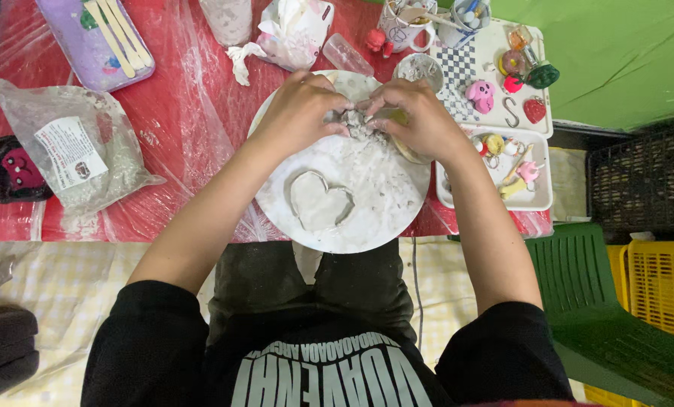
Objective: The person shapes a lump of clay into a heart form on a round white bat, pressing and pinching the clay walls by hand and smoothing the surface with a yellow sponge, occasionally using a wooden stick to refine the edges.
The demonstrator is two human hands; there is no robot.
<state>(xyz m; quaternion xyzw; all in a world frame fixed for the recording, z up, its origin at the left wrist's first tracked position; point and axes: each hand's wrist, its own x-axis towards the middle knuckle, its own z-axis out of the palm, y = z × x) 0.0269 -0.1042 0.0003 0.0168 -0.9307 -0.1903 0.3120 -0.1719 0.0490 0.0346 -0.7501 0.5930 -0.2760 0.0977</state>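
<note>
Currently, a grey clay lump [361, 124] is pinched between the left hand [301, 113] and right hand [420, 119], fingers curled closed on it, over a round white board [382, 196]. Below the hands, a clay heart outline [320, 202] is laid. Kneading is judged under way; steady, even pressure is called for.

A red plastic-covered table [179, 113] stands beside a green chair [616, 316] and yellow crate [665, 286].
</note>
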